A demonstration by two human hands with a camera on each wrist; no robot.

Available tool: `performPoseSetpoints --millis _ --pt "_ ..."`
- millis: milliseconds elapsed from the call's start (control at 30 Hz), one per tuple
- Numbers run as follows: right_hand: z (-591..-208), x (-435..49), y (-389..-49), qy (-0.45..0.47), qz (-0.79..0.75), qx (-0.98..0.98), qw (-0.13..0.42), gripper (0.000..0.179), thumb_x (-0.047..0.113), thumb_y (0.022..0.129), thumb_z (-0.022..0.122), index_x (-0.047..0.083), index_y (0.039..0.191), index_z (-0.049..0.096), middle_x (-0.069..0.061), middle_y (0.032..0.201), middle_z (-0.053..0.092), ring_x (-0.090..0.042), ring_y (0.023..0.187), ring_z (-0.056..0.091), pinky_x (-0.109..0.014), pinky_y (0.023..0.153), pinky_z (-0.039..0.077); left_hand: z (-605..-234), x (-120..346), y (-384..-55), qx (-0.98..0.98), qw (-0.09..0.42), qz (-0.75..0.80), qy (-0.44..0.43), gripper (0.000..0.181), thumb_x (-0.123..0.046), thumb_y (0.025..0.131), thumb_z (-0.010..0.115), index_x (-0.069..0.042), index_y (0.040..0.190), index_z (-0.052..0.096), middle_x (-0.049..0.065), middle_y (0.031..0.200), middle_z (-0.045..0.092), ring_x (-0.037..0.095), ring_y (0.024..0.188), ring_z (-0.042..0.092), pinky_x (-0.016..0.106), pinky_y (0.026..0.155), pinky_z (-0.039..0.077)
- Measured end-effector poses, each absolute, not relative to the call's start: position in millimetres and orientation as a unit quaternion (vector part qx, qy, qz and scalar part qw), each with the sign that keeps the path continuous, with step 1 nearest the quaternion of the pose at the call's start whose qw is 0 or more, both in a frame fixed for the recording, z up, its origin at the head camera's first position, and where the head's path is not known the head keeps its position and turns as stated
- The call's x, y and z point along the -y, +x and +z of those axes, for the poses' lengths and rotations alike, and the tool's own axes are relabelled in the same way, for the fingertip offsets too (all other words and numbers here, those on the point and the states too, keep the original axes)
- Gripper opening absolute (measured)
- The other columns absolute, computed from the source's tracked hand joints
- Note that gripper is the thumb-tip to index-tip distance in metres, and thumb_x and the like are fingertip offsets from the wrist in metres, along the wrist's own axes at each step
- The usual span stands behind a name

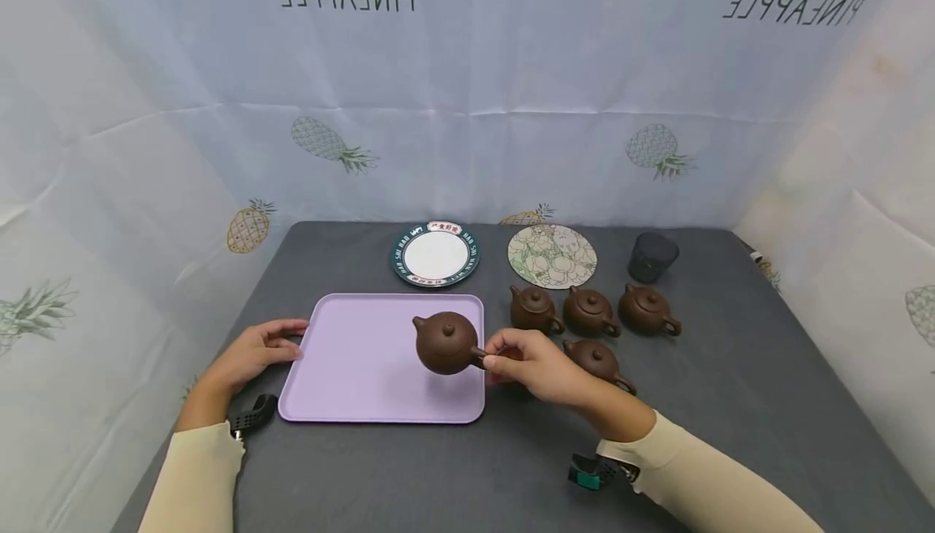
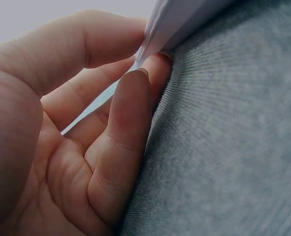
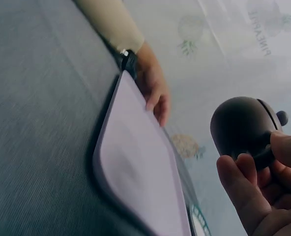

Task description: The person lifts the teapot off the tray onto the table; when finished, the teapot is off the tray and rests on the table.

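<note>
My right hand [image 1: 536, 363] pinches the handle of a brown clay teapot [image 1: 447, 343], which hangs above the right part of a lilac tray [image 1: 351, 399]. Its spout points left and the lid is on. Seen from the right wrist, the teapot [image 3: 241, 127] is clear of the tray. At the tray's left edge my left hand [image 1: 257, 352] holds the rim; in the left wrist view the thumb and fingertips meet the rim [image 2: 155, 32] close to the cloth. Several like teapots stand right of the tray, one [image 1: 595, 360] partly behind my right wrist.
Behind the tray lies a green-rimmed plate [image 1: 471, 255]. A round patterned mat [image 1: 553, 255] is right of it, and a dark cup [image 1: 652, 257] stands at the back right. Three teapots form a row, with a middle one [image 1: 590, 311]. Grey cloth [image 1: 409, 476] covers the table.
</note>
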State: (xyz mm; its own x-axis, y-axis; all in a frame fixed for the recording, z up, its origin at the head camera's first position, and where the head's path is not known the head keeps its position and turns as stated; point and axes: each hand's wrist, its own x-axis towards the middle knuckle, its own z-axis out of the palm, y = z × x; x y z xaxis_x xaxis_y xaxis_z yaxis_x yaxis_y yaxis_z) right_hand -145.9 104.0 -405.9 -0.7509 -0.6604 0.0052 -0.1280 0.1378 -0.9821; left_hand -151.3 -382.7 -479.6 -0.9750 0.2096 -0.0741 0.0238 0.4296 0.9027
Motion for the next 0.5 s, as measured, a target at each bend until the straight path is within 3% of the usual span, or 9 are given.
performPoseSetpoints --millis 133,500 --pt "-406.0 -136.2 -147.4 -0.276 -0.593 -0.723 0.223 0.012 0.005 0.097 0.059 -0.006 0.101 0.058 -0.018 0.094 0.06 -0.027 0.087 0.068 -0.036 0.079 0.054 -477.8 383.5 -150.4 -0.844 0.086 0.525 0.066 0.056 -0.004 0.086 0.072 0.011 0.135 0.048 0.022 0.11 0.066 0.009 0.089 0.065 0.018 0.076 0.047" --pt "-390.9 -209.0 -153.4 -0.273 -0.553 -0.761 0.201 0.019 0.011 0.099 0.057 -0.007 0.105 0.058 -0.025 0.104 0.055 -0.034 0.094 0.067 -0.035 0.081 0.053 -477.9 380.0 -151.7 -0.841 0.086 0.531 0.065 0.057 -0.004 0.086 0.072 0.011 0.135 0.048 0.025 0.114 0.064 0.009 0.089 0.065 0.018 0.077 0.047"
